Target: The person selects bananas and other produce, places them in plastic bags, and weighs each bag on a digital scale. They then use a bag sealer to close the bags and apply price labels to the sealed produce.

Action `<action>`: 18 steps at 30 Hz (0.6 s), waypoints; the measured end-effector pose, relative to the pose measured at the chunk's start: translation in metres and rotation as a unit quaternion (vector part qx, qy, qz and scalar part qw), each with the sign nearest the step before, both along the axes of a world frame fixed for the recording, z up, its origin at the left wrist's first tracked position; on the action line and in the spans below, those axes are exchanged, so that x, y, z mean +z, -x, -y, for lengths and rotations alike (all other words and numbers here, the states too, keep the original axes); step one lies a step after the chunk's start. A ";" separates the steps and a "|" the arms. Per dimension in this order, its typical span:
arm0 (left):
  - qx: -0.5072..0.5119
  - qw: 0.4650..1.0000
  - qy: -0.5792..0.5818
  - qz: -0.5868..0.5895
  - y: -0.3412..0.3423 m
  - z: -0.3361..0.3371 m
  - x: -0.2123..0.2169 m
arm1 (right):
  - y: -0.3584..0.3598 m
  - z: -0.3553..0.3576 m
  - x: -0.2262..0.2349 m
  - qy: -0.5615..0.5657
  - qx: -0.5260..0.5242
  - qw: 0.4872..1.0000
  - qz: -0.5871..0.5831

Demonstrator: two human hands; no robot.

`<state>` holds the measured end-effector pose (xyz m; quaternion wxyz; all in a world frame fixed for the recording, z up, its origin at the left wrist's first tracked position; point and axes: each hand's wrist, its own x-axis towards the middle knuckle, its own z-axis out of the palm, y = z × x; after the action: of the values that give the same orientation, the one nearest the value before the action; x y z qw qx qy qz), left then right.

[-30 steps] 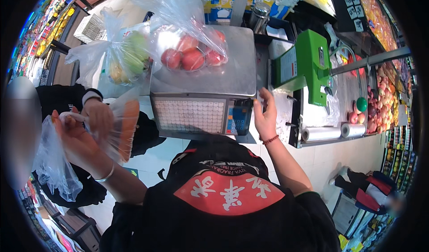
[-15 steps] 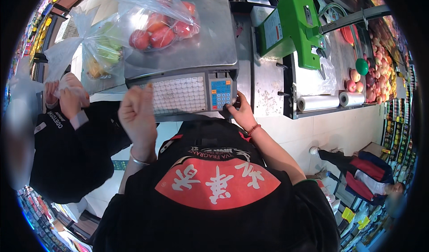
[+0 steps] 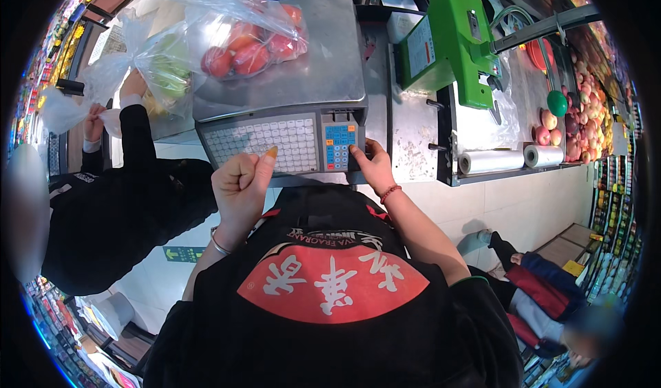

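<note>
My left hand [image 3: 241, 185] is closed in a fist over the near edge of a scale's white key panel [image 3: 261, 137], thumb sticking out; a small orange-yellow piece shows at the thumb tip. My right hand [image 3: 372, 164] rests at the right corner of the scale, its thumb on the blue keypad [image 3: 340, 140] and its fingers apart along the side. On the metal weighing plate [image 3: 330, 57] lies a clear plastic bag with several round red fruits [image 3: 250, 57]. Left of the scale is a knotted clear bag with green produce [image 3: 169, 75].
A co-worker in black [image 3: 131, 202] stands at my left, hands at the clear bags. A green bag-sealing device [image 3: 451, 47] stands right of the scale. Farther right are plastic bag rolls [image 3: 490, 161] and heaped apples [image 3: 589, 106]. Another person [image 3: 544, 291] is at lower right.
My left hand has moved right and slightly down in front of the key panel. My right thumb has shifted up on the keypad. The co-worker's one hand has reached forward to the green produce bag.
</note>
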<state>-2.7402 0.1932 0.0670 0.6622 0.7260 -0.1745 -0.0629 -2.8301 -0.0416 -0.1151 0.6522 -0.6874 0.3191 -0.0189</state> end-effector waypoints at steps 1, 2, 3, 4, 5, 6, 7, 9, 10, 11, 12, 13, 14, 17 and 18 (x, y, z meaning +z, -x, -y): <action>-0.006 1.000 -0.003 0.000 0.001 0.000 -0.001 | -0.001 0.002 0.001 0.007 0.010 1.000 -0.009; -0.007 1.000 -0.003 -0.005 0.001 0.000 -0.001 | -0.002 0.003 0.002 0.015 0.020 1.000 -0.018; -0.008 1.000 -0.002 -0.009 0.001 0.000 -0.002 | -0.002 0.004 0.003 0.022 0.030 0.999 -0.027; -0.009 1.000 -0.001 -0.012 0.001 0.001 -0.002 | -0.004 0.003 0.005 0.047 0.038 0.998 -0.027; -0.009 1.000 0.001 -0.015 0.000 0.001 -0.002 | -0.005 0.001 0.007 0.071 0.046 0.996 -0.026; -0.009 1.000 0.004 -0.017 0.000 0.001 -0.002 | -0.006 -0.001 0.009 0.096 0.054 0.994 -0.026; -0.011 1.000 0.007 -0.019 -0.001 0.001 -0.003 | -0.010 -0.005 0.013 0.145 0.054 0.988 -0.026; -0.018 1.000 0.008 -0.020 -0.002 0.000 -0.005 | -0.019 -0.016 0.021 0.244 0.055 0.968 -0.024; -0.019 1.000 0.009 -0.021 -0.003 0.000 -0.006 | -0.027 -0.021 0.044 0.240 0.068 0.964 -0.092; -0.027 0.999 0.010 -0.015 -0.003 0.000 -0.006 | -0.031 -0.024 0.046 0.243 0.061 0.962 -0.112; -0.034 0.999 0.010 -0.008 -0.002 0.001 -0.005 | -0.032 -0.026 0.048 0.246 0.055 0.959 -0.132; -0.040 0.999 0.011 0.001 -0.003 0.001 -0.005 | -0.035 -0.028 0.050 0.249 0.048 0.956 -0.148; -0.052 0.999 0.012 0.000 -0.005 0.000 -0.007 | -0.034 -0.027 0.046 0.244 0.047 0.960 -0.131; -0.067 0.994 -0.085 0.030 -0.022 -0.005 0.000 | -0.029 -0.018 0.018 0.205 0.032 0.977 -0.050; -0.045 0.985 -0.093 0.137 -0.036 -0.004 0.005 | -0.028 -0.015 0.008 0.246 0.006 0.969 -0.030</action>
<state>-2.7038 0.1977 0.0716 0.5581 0.7778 -0.2889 -0.0085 -2.8026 -0.0266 -0.1069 0.4537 -0.8287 0.3196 -0.0720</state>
